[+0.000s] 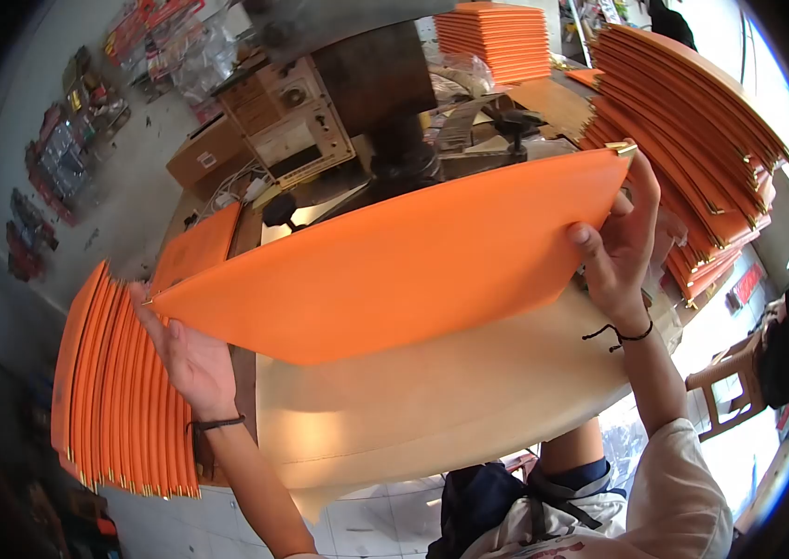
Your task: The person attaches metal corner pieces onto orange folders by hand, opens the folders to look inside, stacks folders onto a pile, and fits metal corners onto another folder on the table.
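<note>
A flat orange panel [394, 252] with small gold-coloured metal corners is held up, tilted, between my two hands. My left hand [194, 363] grips its left corner, thumb on the near face and fingers at the edge. At the upper right corner, my right hand [625, 238] has its thumb against the near face and its fingers around the edge behind. Beneath the panel lies a pale tan sheet [450, 401] over the work surface. A dark machine [394, 102] stands just behind the panel.
Stacked orange panels stand at the left [124, 391], the right [693, 140] and the back [492, 42]. A control box [297, 121] and a cardboard box [208, 158] are behind at the left. A brown stool [730, 382] stands at the right.
</note>
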`<state>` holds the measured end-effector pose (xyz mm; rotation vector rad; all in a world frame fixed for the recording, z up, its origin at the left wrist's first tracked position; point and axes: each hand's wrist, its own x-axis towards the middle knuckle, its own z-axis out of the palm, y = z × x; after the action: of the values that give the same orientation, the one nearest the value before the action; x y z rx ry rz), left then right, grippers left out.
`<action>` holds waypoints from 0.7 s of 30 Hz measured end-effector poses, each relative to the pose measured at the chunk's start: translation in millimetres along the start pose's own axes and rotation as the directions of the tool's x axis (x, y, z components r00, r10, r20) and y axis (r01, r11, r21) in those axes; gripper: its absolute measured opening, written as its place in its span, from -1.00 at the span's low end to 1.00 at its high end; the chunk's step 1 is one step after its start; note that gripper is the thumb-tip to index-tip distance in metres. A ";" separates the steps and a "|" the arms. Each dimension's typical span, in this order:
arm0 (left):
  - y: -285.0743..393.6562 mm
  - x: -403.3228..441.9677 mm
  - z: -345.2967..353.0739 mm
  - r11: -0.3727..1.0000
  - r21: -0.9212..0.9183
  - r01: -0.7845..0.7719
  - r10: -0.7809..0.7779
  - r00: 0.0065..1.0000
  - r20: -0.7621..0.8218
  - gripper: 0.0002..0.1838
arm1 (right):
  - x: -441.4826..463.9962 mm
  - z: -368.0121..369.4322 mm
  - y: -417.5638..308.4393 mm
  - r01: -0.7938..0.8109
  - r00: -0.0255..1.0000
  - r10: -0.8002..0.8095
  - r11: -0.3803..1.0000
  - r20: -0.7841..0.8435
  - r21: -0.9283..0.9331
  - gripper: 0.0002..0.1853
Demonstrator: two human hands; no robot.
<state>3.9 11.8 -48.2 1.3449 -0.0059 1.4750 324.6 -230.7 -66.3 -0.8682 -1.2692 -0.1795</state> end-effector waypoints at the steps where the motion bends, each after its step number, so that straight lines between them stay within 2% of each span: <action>1: -0.7 0.8 6.3 0.997 0.072 -0.027 0.029 0.999 -0.035 -0.35 | -0.4 -1.0 0.0 0.012 1.000 -0.012 1.000 0.004 -0.020 -0.13; 7: -2.5 1.6 24.3 0.961 0.256 -0.109 0.102 0.994 0.039 -0.41 | -0.1 -1.6 -3.1 0.044 0.999 -0.045 0.997 -0.017 -0.069 -0.08; 10: -4.1 2.2 23.7 0.949 0.281 -0.145 0.139 0.989 0.045 -0.42 | 4.0 -9.0 -4.9 0.151 0.986 -0.143 0.983 0.085 -0.104 -0.08; 12: -4.6 1.1 25.6 0.943 0.295 -0.153 0.145 0.988 0.049 -0.43 | 6.7 -7.3 -8.2 0.114 0.993 -0.112 0.990 0.023 -0.079 -0.09; 16: -6.6 0.2 33.5 0.931 0.334 -0.148 0.143 0.989 0.038 -0.45 | 9.3 -11.1 -15.4 0.000 0.999 0.002 0.998 0.032 -0.055 -0.13; 21: -13.1 2.1 31.2 0.931 0.335 -0.146 0.144 0.989 0.032 -0.47 | 13.7 -4.1 -15.7 -0.059 0.998 0.059 0.998 -0.034 -0.014 -0.15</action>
<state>35.1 -0.6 -43.6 1.6540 0.1519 1.6484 323.3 -239.5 -47.0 -0.9108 -1.2103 -0.1561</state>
